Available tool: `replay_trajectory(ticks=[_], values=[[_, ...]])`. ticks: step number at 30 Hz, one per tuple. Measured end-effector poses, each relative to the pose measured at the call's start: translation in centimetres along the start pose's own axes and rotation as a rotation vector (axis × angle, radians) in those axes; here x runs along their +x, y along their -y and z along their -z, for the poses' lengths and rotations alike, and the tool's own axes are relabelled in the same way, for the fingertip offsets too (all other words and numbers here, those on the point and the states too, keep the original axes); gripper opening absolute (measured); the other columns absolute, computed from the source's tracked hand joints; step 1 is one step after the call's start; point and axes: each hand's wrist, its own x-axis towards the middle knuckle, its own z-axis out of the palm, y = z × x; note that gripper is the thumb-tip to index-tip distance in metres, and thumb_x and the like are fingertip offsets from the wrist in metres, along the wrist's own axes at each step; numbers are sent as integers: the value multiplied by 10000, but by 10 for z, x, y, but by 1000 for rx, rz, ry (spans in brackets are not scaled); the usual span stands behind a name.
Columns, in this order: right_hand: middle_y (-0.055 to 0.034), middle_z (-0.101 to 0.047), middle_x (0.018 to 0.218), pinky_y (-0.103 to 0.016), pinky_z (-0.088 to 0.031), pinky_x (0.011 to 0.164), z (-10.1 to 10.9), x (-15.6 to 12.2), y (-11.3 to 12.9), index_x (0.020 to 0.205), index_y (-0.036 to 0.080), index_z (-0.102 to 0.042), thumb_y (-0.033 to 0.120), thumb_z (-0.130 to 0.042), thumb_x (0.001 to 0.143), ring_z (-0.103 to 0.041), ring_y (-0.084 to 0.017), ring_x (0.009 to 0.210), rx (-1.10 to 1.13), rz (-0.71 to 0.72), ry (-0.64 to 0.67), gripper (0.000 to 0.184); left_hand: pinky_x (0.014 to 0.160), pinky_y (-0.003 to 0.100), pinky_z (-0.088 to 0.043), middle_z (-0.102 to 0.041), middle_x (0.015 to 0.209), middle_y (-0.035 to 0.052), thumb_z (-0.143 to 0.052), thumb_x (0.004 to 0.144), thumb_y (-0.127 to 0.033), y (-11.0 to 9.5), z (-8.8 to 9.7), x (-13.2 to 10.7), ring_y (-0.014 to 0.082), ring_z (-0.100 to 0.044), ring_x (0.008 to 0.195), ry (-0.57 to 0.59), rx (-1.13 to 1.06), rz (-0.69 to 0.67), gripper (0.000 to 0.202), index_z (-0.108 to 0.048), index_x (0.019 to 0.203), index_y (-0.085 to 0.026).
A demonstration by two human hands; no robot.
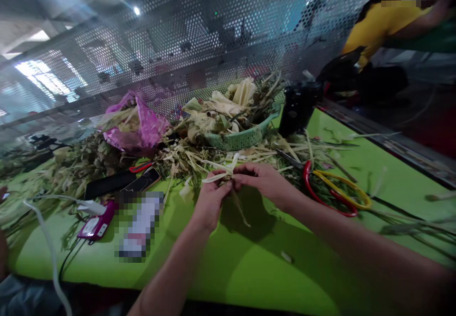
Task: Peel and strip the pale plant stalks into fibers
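Both my hands meet over the green table, pinching a small bundle of pale dried husk strips point(233, 163). My left hand point(210, 199) has thumb and fingers closed on the lower left of the bundle. From the other side, the thumb and forefinger of my right hand point(261, 178) press on its middle. Strip ends stick out above and to the left, and a thin tail hangs below the fingers. To the right of my right hand lie scissors point(333, 195) with red and yellow handles, their blades among loose plant scraps.
A green basket point(238, 140) heaped with dried husks stands behind my hands, a pink plastic bag point(137, 128) left of it. A black container point(299, 107) is at right. Phones, a purple power strip point(98, 223) and cables lie left. Beyond the table sits a person in yellow point(386, 23).
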Motion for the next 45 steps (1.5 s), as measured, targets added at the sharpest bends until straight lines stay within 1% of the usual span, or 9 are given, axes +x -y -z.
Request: replay_trajectory(ticks=[4,14,18,24,29,32,36,39,45], values=[[-9,-643,707,-288,-423,708,1,1,-1,786,160,-637,398,-674,737,-571,-139,675,65,-41,-23,246,677,238,-459,-631,780,-21,-730,688,-228,1,-1,0,91,-595,616,26,79,-23,327,-516,931,-181],[4,-575,677,-256,-357,595,1,2,-10,731,174,-590,354,-573,818,-485,-128,636,-255,142,-112,201,554,212,-401,-599,660,-11,-687,711,-227,0,8,3,80,-497,546,51,362,-130,136,-605,781,-144],[5,-562,661,-250,-344,570,4,2,-7,717,179,-572,368,-557,827,-481,-131,626,-353,153,-61,219,565,220,-399,-615,660,6,-684,718,-240,-1,11,1,88,-496,550,72,445,-126,124,-619,755,-140],[-7,-611,709,-250,-349,586,14,3,3,750,180,-591,357,-554,844,-513,-140,652,-554,210,-84,204,716,234,-431,-655,822,22,-731,691,-299,-2,6,-3,116,-568,731,113,330,-59,261,-649,899,-166],[-14,-663,774,-247,-349,610,13,-2,13,815,190,-631,310,-579,842,-561,-152,698,-654,233,-52,134,756,274,-448,-680,834,61,-639,746,-491,-7,10,1,157,-604,778,-42,172,14,384,-690,879,-135],[-13,-665,769,-244,-339,597,11,-3,17,814,188,-639,258,-577,837,-567,-155,697,-670,226,-39,96,781,302,-451,-696,821,88,-568,762,-577,-11,13,2,181,-618,781,-37,132,60,498,-711,881,-115],[-20,-667,774,-248,-345,611,8,-4,15,815,190,-648,231,-581,828,-569,-159,714,-710,270,-43,80,783,275,-430,-696,791,56,-720,686,-428,-12,10,2,153,-598,760,15,257,0,335,-714,836,-128],[-27,-669,790,-255,-364,642,6,-3,13,819,191,-656,229,-574,832,-573,-165,740,-726,321,-32,92,755,251,-420,-681,760,28,-726,690,-359,-10,8,3,132,-572,736,31,318,-78,238,-706,786,-143],[-15,-683,791,-249,-376,624,6,-3,10,822,197,-659,210,-575,818,-589,-156,713,-671,259,-43,84,741,250,-425,-662,747,16,-703,711,-318,-4,8,5,121,-568,715,-17,218,-77,211,-689,836,-148]])
